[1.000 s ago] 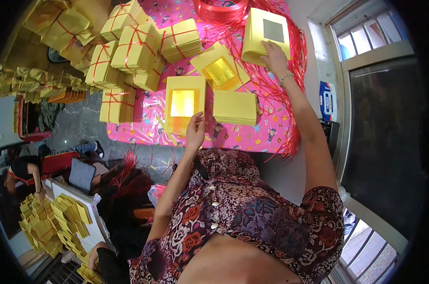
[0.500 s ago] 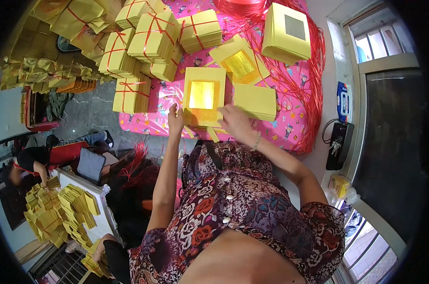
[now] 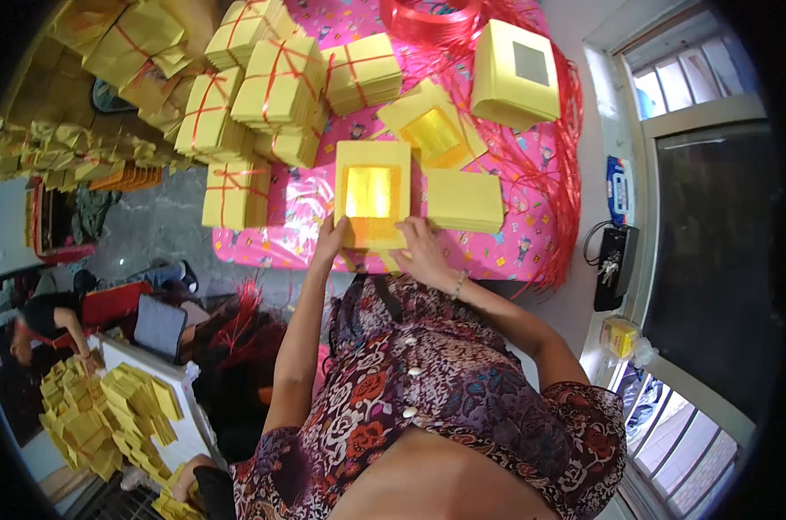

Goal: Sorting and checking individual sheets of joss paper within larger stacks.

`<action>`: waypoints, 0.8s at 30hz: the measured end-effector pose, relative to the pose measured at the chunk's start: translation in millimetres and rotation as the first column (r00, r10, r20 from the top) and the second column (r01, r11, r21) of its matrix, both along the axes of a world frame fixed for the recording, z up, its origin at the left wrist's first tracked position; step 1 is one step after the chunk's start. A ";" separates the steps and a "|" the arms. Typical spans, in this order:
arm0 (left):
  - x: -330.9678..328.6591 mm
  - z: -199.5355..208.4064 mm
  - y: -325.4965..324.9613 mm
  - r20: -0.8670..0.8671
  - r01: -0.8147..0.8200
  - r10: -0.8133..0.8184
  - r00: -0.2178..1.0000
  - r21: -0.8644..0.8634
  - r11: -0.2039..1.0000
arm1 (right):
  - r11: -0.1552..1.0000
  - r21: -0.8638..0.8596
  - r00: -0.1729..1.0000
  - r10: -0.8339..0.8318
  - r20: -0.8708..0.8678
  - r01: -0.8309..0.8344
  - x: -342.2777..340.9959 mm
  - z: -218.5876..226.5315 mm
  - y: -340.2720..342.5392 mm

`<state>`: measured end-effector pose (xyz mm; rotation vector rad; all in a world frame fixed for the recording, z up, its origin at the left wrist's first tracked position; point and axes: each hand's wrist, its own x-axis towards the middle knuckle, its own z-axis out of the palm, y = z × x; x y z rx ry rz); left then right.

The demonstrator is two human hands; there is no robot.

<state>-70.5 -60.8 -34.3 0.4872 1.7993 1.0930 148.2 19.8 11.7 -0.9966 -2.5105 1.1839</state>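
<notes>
Before me on the table lies a stack of yellow joss paper [image 3: 373,234], its top sheet bearing a bright gold foil square. My left hand [image 3: 330,238] grips the stack's lower left edge. At the lower right corner my right hand [image 3: 423,251] closes on it, fingers on the side and thumb by the near edge. Just right of it sits a plain yellow paper stack [image 3: 465,199]. Behind, a tilted foil-faced paper pile [image 3: 435,130] rests at an angle. Narrow yellow strips [image 3: 389,260] poke out under the near edge.
Red-tied paper bundles [image 3: 276,87] are piled at the left of the pink-covered table [image 3: 280,247]. A taller yellow stack [image 3: 514,74] stands back right, beside loose red plastic strands [image 3: 566,199]. Two other people's arms [image 3: 68,321] reach around a paper-laden white table [image 3: 189,407] at lower left.
My right hand has come down onto the stack's right corner, and my left hand has closed in on its left edge. The view has shifted slightly.
</notes>
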 end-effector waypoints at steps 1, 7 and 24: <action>-5.4 -18.6 -7.2 0.000 -0.004 0.004 1.000 0.018 1.000 | 0.999 -0.031 1.000 0.024 0.002 -0.024 -3.1 10.3 1.1; -11.1 -35.6 -7.9 0.011 -0.030 0.030 0.999 0.013 0.999 | 0.912 0.113 0.911 -0.372 -0.179 0.395 14.7 45.3 84.2; 20.4 29.1 82.7 -0.526 0.174 -0.055 0.849 0.179 0.969 | 0.450 -0.534 0.446 -0.883 -0.146 0.716 106.3 8.9 333.4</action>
